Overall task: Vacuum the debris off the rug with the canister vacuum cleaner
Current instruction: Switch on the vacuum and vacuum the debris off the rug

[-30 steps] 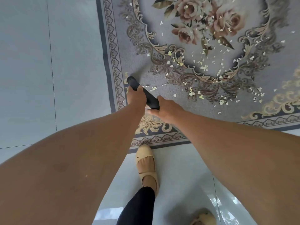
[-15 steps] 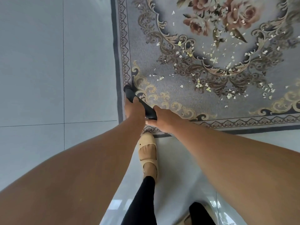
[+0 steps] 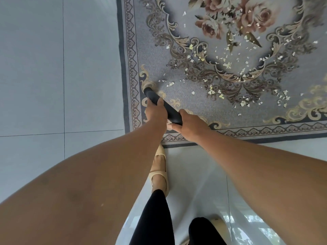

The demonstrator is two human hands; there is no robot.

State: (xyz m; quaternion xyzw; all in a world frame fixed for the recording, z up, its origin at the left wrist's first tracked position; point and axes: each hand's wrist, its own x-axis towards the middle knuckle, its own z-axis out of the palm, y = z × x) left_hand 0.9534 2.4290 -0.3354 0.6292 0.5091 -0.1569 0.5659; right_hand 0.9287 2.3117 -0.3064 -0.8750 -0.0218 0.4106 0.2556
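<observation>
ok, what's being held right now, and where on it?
The black vacuum wand: left hand grips its forward part, near the tip; right hand grips its rear end.

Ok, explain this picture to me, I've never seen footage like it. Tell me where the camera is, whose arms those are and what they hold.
No machine here: a camera worn on a person's head looks down, so both arms are the wearer's own. The left hand and right hand both grip the black vacuum tube, whose tip points down at the near left corner of the patterned rug. Pale scraps of debris lie scattered over the rug's middle, right of the tip. Around the rug is grey tiled floor; the wearer's beige shoe stands on it.
</observation>
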